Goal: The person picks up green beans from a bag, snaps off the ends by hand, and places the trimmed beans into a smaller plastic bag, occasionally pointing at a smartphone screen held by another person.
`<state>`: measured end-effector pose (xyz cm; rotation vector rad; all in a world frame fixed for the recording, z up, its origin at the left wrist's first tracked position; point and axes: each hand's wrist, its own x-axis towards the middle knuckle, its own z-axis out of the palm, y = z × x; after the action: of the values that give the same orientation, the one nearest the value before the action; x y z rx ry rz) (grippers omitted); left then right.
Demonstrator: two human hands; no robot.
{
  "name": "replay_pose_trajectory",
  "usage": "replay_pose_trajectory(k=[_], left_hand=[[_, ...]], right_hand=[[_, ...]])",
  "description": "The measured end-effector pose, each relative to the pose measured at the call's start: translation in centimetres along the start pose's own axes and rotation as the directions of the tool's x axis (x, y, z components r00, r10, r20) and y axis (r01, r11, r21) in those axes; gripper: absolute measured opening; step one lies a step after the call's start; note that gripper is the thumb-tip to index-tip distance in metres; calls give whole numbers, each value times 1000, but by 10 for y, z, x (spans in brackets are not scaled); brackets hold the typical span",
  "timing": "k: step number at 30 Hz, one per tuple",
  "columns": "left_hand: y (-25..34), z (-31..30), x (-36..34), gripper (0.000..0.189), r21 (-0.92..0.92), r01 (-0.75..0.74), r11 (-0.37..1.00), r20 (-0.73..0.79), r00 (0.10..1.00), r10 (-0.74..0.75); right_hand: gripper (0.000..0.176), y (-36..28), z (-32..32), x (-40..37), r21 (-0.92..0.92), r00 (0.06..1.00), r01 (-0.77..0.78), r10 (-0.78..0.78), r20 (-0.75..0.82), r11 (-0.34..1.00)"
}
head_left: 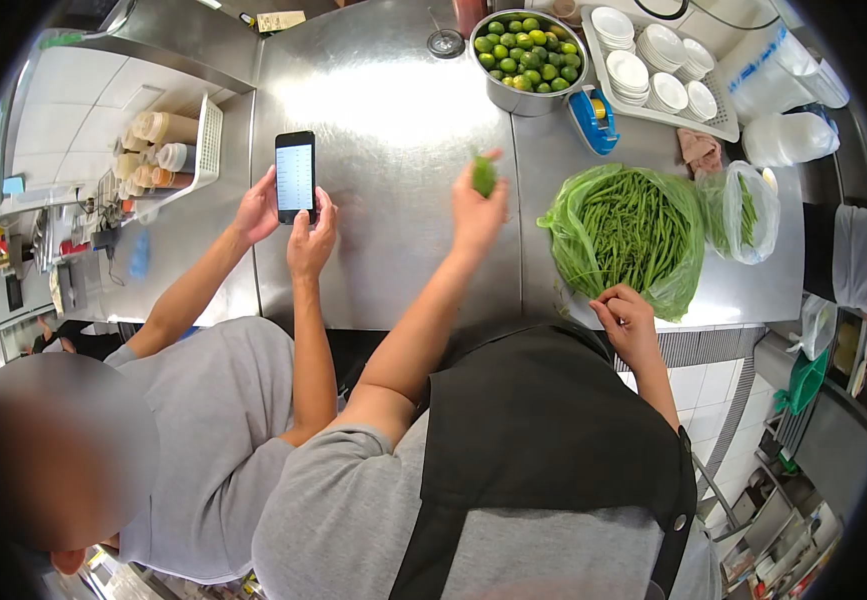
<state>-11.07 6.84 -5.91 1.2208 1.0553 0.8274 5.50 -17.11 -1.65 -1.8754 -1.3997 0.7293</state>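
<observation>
My left hand [478, 205] is raised over the steel counter, its fingers closed on a small green bundle [483, 175]; motion blurs it, so I cannot tell its kind. To the right, a thin green plastic bag [691, 290] stands with its mouth spread, full of long green beans [633, 225]. My right hand [625, 318] is at the bag's near edge, thumb and fingertips pinched together beside the beans. What is between those fingertips is hidden.
On my left a person in grey holds a phone [295, 178] over the counter [383, 270]. At the back stand a pot of limes [528, 55], a blue tape dispenser [593, 120] and a tray [723, 125] of white dishes. A clear bag [758, 215] with greens lies right.
</observation>
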Motion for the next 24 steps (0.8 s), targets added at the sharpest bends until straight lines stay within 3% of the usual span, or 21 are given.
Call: replay_pose_trajectory(k=[2,8,11,12,14,16,18,20,22,24], left_hand=[[-4,24,-14,39,-5,48,999,107,993,-47],[-12,56,-45,36,86,-15,996,384,923,-19],[-11,55,-45,34,139,-27,990,351,936,-24],[-12,53,-43,34,156,-20,988,336,941,-34],[-15,47,-38,33,191,-4,982,301,952,-54],[-12,42,-36,32,173,-10,985,283,958,-40],[-6,38,-37,31,154,12,988,269,962,-53],[2,37,-40,30,133,65,989,259,961,-98],[1,39,-42,29,165,37,986,255,964,-79],[-4,41,-48,29,203,20,979,261,963,-74]], right_hand=[[27,0,-1,-1,19,1000,-2,2,-9,1000],[20,2,-4,-9,78,999,-41,41,10,996],[13,3,-14,4,75,996,27,-21,-85,997],[14,4,-23,10,130,996,13,-2,-91,991],[20,-13,-47,29,68,983,-3,15,-183,998],[26,-54,-74,45,163,980,-30,61,-190,986],[30,-103,-93,53,281,971,85,-17,-236,956],[26,-151,-114,48,206,970,215,-185,-157,955],[23,-191,-121,53,74,853,522,-520,-53,850],[19,-227,-120,59,69,642,761,-764,64,645]])
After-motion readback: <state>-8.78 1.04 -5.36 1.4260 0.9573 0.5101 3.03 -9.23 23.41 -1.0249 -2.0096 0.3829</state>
